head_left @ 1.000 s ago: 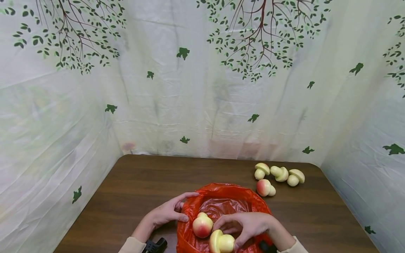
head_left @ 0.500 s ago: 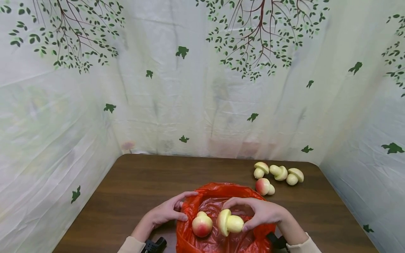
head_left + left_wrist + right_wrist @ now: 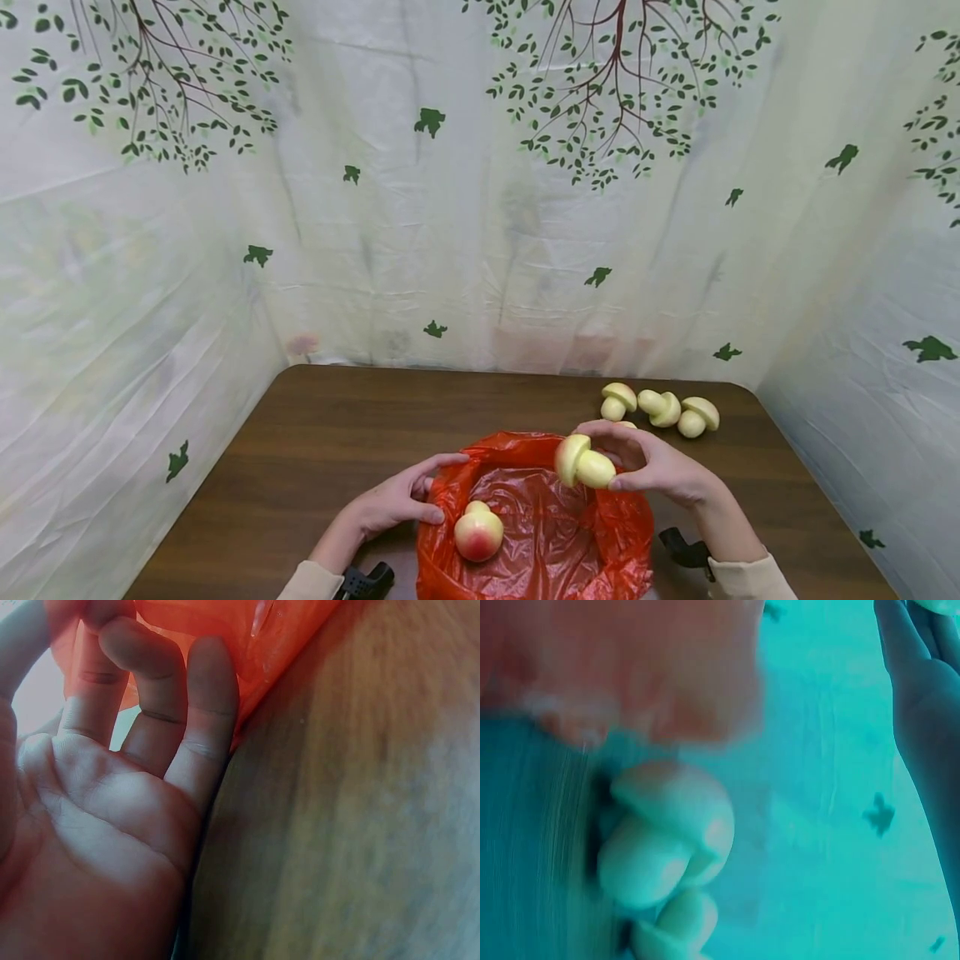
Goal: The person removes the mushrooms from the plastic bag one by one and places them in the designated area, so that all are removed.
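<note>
A red plastic bag [image 3: 517, 443] stands wide-mouthed on the table. My left hand [image 3: 393, 500] holds its left rim, with some fingers bent against the plastic in the left wrist view. Inside the bag, on its left side, lies a toy mushroom [image 3: 478, 535] with a reddish cap. Over the bag's right rim, my right hand [image 3: 663, 468] pinches another pale yellow mushroom [image 3: 596, 470] between thumb and fingers, cap pointing left. Behind that hand, one more mushroom on the table is almost wholly hidden.
Three mushrooms sit in a row near the table's back right corner: a left one [image 3: 618, 400], a middle one [image 3: 660, 408] and a right one [image 3: 699, 417]. A printed cloth [image 3: 480, 250] hangs around the brown table [image 3: 360, 408].
The right hand has lifted the mushroom out of the bag's interior, moving up and to the right until it is over the right rim. The left hand stays at the left rim.
</note>
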`<state>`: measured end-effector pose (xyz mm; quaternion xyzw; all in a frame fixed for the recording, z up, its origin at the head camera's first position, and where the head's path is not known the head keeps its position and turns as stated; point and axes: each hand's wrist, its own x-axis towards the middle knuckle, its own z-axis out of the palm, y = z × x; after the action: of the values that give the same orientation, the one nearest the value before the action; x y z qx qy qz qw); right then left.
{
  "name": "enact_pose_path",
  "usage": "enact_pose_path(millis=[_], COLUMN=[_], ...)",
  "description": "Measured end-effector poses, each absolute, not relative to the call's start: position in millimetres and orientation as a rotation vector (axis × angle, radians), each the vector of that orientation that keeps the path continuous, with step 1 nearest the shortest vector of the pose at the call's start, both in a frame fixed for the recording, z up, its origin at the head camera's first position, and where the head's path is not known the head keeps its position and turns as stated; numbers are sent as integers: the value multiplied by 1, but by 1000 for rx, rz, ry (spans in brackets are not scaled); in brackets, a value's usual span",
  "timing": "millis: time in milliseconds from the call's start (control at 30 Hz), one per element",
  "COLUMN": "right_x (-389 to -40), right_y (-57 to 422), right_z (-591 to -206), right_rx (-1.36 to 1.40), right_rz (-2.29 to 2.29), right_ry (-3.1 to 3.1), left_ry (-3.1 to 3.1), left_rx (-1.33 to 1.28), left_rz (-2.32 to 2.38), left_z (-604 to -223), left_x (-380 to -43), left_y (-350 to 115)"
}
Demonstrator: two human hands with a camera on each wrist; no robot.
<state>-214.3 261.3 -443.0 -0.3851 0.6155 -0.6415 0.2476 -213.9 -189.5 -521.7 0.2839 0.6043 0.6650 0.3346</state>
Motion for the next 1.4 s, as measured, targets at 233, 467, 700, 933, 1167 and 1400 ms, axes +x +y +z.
enact_pose_path(millis=[233,467,700,933,1167,1400], right_x=[-220,-226,-221,-218,-217,-218], right_y=[287,309,327,349,359,364], right_z=[-447,-457,-467,-476,-486,-491], right_rx=[-981,-945,-827,-651,-507,-338], right_rz=[-1888,-2014,-2177,-2239,-2228,-2114], right_ry=[1758,1880,1965,2087,2193,2295], left_ry=[1581,1559,1545,1556,1556,1586], left_rx=[739,765,788,800,792,764], left_rz=[1734,1744,1751,1755,1746,1731], left_z=[-522,-522,-524,-522,-521,-522], left_x=[-213,-215,-217,-219,-217,-215], left_y=[-190,-189,-189,-190,-190,-190])
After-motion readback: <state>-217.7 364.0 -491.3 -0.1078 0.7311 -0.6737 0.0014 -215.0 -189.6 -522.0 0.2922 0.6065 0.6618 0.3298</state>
